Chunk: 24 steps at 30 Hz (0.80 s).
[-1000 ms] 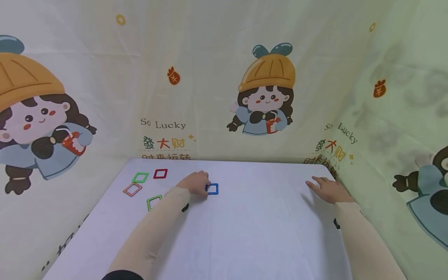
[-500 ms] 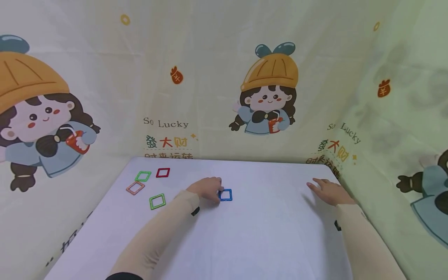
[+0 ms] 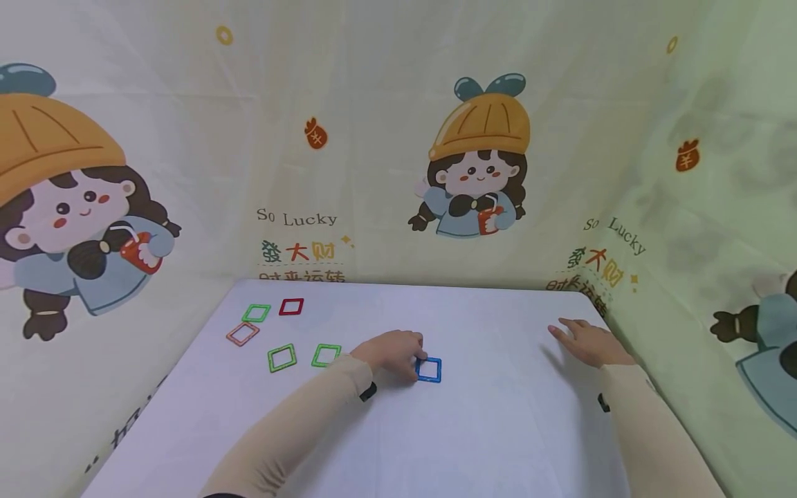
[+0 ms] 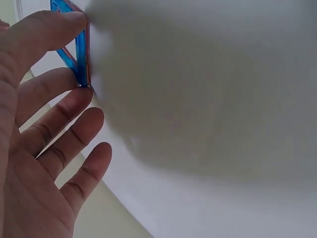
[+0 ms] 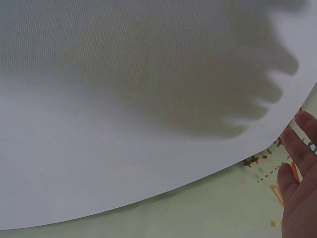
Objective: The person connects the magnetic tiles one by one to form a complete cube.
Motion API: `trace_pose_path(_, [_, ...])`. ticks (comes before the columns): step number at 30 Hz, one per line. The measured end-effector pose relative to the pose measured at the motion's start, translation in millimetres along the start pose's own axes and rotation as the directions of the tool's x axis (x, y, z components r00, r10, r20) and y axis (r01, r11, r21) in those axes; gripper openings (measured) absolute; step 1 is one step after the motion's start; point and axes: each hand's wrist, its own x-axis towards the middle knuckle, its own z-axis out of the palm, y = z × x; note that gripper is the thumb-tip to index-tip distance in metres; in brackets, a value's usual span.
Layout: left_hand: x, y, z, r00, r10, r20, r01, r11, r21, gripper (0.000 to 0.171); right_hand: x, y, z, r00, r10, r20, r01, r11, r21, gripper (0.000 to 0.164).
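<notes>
My left hand pinches a blue square tile with a hollow middle by its left side, over the middle of the white table. In the left wrist view, the thumb and index finger of the left hand grip the blue tile, which has a reddish line along its edge. The other fingers are loosely extended. Whether the tile touches the table is hard to tell. Far to the right, my right hand has spread fingers and holds nothing. Its wrist view shows the right hand partly, at the edge.
On the table at left lie similar hollow tiles: a red one, an orange one and green ones, one of them beside the left sleeve. A printed cloth stands behind and around the table.
My left hand has moved right and nearer to me, carrying the blue tile. A green tile formerly covered by the left arm now shows. The right hand has stayed nearly still.
</notes>
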Motion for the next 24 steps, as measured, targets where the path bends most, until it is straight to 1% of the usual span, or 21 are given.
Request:
trace_pose_path(5, [5.1,17.7,4.0,1.000,0.024,-0.017,-0.024,0.999,-0.036,0.041,-1,-1,-2,1.000,-0.009,-0.002,0.009,1.000,0.004,0.074])
trace_pose_path(8, [6.8,22.7,5.8,0.999,0.032,-0.019,-0.032,0.999,-0.017,0.041,0,-1,-1,1.000,-0.010,-0.002,0.010,1.000,0.000,0.074])
trace_pose_path(11, [7.6,23.6,7.4,0.999,0.030,-0.022,-0.030,1.000,-0.001,0.040,2,-2,0,1.000,-0.013,-0.004,0.013,1.000,0.000,0.073])
trace_pose_path(15, [7.6,22.3,8.9,0.999,0.028,-0.028,-0.028,1.000,-0.004,0.040,6,-6,2,1.000,-0.021,-0.009,0.021,1.000,0.023,0.073])
trace_pose_path(24, [4.9,20.4,8.2,0.999,0.030,-0.034,-0.031,0.999,-0.020,0.043,22,-22,4,0.998,-0.048,-0.029,0.049,0.998,0.039,0.072])
